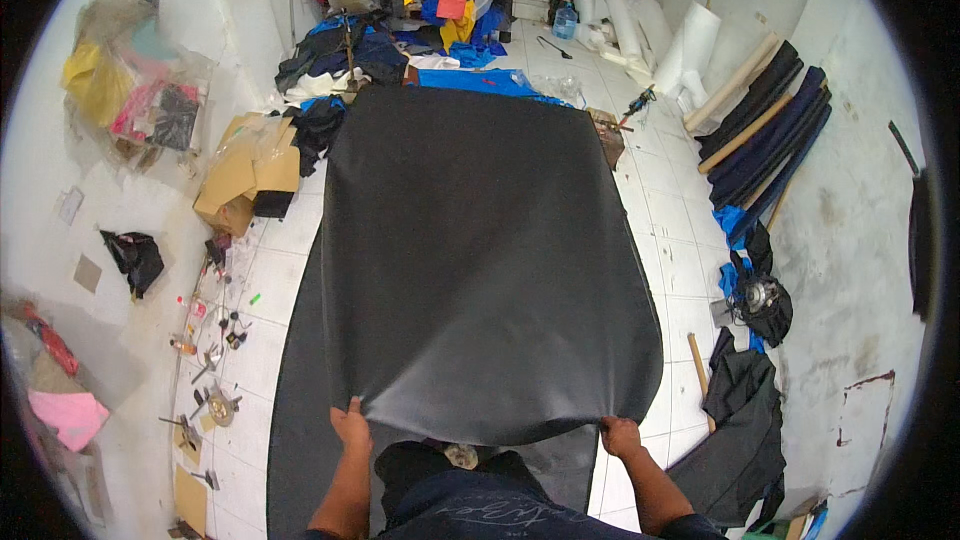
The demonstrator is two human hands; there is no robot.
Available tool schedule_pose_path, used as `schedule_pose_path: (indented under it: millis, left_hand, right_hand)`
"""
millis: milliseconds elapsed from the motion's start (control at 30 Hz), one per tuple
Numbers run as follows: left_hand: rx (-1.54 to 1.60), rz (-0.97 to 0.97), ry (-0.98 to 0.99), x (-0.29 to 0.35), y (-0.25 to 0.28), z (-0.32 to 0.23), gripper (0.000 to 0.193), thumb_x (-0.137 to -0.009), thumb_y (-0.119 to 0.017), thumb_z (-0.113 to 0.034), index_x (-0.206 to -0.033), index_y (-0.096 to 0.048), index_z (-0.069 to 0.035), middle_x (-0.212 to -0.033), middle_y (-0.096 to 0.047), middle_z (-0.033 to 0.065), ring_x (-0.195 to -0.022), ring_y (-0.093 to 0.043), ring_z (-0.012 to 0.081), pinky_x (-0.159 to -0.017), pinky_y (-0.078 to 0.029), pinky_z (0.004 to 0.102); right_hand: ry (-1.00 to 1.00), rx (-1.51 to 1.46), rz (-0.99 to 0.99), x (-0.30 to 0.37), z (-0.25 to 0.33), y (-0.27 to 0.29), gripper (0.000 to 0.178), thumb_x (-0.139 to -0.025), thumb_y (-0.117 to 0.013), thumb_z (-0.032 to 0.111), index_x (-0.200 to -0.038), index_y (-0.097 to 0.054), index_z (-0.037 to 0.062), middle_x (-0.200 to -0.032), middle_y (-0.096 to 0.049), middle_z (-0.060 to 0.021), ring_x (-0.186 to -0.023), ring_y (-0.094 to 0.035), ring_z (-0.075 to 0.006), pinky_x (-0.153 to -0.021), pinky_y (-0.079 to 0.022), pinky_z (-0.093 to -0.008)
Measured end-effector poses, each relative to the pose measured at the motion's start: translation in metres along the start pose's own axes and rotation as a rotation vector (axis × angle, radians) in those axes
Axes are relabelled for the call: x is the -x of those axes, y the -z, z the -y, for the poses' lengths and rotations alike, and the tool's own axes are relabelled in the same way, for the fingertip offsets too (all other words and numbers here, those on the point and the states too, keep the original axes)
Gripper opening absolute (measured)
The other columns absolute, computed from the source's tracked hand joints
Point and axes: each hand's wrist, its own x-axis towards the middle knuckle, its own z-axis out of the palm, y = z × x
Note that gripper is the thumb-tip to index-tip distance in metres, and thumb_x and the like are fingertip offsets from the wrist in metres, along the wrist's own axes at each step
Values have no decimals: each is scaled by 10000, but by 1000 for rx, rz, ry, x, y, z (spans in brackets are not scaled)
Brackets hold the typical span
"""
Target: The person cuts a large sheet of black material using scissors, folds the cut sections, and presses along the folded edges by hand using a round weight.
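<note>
A wide black sheet (480,260) is held by its near edge in both hands, the bulk of it spread ahead of the fingers and away from the wearer. At its near left corner the edge is pinched by the left hand (350,422); the thumb is laid on top, while the other fingers are largely hidden. Toward the right end of the same edge, the material is gripped by the right hand (621,435), whose fingers are curled closed on it; how each finger is placed beneath cannot be told.

Between the two grips the edge is bowed toward the wearer's dark shirt (480,508), and a pale crease is drawn diagonally up the surface from the left fingertips. Outside the right grip, the sheet's side is bulged outward over the white tiled floor (672,270). A lower black layer (300,440) is seen beneath and to the left; whether it is joined to the upper one cannot be told. Beyond the far edge, blue cloth (470,79) is heaped.
</note>
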Motion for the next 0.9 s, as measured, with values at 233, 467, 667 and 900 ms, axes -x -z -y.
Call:
schedule_pose_path:
  millis: [233, 467, 667, 900]
  left_hand:
    - [68, 11, -110, 86, 109, 59, 289, -916, -602, -55, -1149, -510, 88, -1162, -567, 177, -1033, -549, 268, -923, -420, 344]
    - [169, 55, -21, 143, 232, 130, 389, -894, -560, 31, -1275, -491, 63, -1221, -576, 178, -1093, -569, 301, -969, -426, 399]
    - [120, -27, 146, 157, 293, 166, 467, -882, -555, 44, -1336, -449, 39, -1226, -580, 176, -1082, -576, 310, -970, -430, 408]
    - [165, 131, 557, 89, 301, 249, 447, -963, -577, -244, -1319, -424, -20, -1078, -579, 108, -929, -601, 240, -917, -463, 444]
  right_hand:
    - [178, -176, -134, 135, -18, -74, 336, -733, -601, 87, -1062, -651, 45, -1086, -665, -174, -993, -630, -368, -889, -474, -478]
    - [78, -211, 95, 265, -15, -114, 394, -721, -601, 84, -1110, -644, 42, -1118, -655, -182, -1074, -604, -367, -947, -459, -468]
    - [62, -355, 157, 327, -1, -166, 399, -713, -593, 87, -1105, -646, 36, -1115, -657, -184, -1017, -629, -392, -929, -470, -509]
    - [45, -296, 20, 288, 8, -221, 523, -692, -579, -7, -1211, -586, 53, -1211, -621, -187, -1166, -558, -404, -1023, -394, -548]
